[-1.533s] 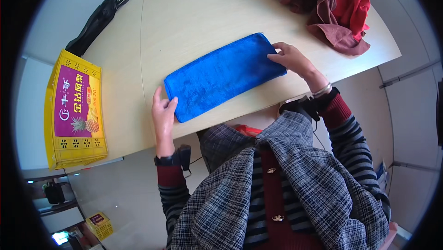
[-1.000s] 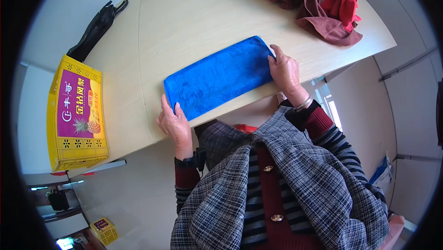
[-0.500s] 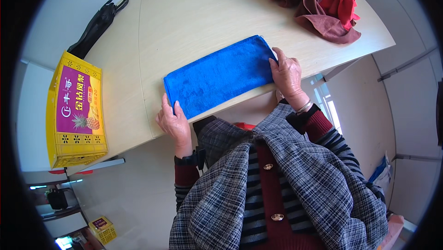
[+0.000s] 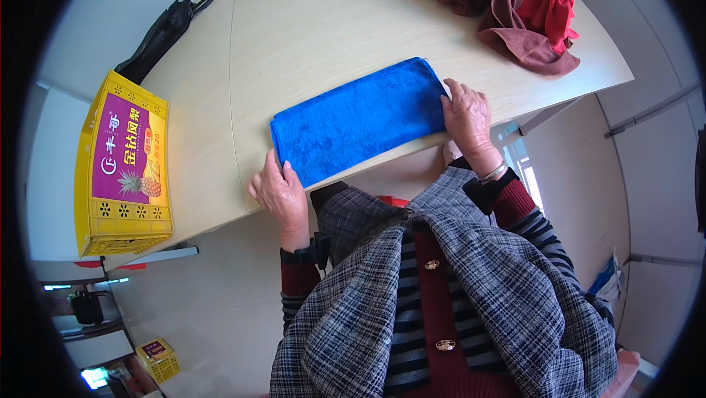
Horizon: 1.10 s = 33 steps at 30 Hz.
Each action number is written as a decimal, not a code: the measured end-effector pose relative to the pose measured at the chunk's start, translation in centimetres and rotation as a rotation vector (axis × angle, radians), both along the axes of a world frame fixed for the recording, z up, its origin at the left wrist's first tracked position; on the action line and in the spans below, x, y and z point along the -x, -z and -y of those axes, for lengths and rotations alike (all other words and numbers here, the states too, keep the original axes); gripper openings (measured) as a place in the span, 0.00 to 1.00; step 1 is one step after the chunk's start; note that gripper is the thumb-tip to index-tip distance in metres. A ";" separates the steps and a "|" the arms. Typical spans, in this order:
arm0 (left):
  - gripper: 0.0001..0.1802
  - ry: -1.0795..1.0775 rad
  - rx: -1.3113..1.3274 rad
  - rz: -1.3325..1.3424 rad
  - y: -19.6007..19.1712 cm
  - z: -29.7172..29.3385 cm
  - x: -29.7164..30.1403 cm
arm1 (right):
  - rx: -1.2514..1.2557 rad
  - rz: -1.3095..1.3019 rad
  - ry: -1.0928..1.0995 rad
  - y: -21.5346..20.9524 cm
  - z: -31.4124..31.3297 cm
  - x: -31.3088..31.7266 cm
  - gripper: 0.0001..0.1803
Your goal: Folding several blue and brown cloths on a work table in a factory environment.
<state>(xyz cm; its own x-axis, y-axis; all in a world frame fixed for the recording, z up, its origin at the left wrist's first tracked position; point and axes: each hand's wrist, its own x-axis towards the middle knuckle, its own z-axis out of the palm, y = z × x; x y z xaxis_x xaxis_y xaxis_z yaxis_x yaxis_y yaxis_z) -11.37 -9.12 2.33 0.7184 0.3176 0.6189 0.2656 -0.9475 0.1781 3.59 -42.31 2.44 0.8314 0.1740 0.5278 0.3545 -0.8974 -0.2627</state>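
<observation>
Touching the folded blue cloth [image 4: 360, 122] at left, the left hand [image 4: 282, 196] has a slightly parted grip; the cloth lies by the worktop's [image 4: 316, 38] near edge, apparently for reach; the right hand [image 4: 471, 120], similarly parted, borders its right end. Pinching: cannot tell.

At twelve o'clock your blue cloth [image 4: 360, 124] looks plush and napped; the table [image 4: 323, 30] beneath is smooth, wood-like and softly glossy. At nine, the yellow crate [image 4: 126, 166] looks plastic; between one and two, the brown cloth [image 4: 522, 47] is matt; at three, your bracelet [image 4: 496, 172] is shiny metal.
</observation>
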 end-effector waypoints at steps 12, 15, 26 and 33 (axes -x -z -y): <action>0.23 0.513 0.222 -0.210 0.1 4.3 -5.9 | -0.028 -0.210 -0.624 -2.1 -13.6 4.4 0.27; 0.25 0.460 0.100 -0.284 0.3 4.3 -5.1 | 0.096 -0.258 -0.533 -1.5 -12.5 4.6 0.30; 0.30 0.343 -0.005 -0.372 0.0 4.1 -4.1 | 0.139 -0.206 -0.273 -0.2 -3.8 0.4 0.33; 0.29 0.419 0.035 -0.341 -1.8 6.0 -4.4 | 0.225 -0.219 -0.167 -1.5 -2.8 -0.5 0.32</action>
<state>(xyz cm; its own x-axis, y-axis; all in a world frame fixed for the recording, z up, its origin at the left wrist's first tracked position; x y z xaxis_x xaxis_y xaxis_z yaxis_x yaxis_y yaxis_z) -6.98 -15.12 4.09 0.9462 -0.0231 0.3226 -0.0856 -0.9798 0.1810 4.09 -39.54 3.90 0.8708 0.4088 0.2732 0.4584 -0.8759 -0.1505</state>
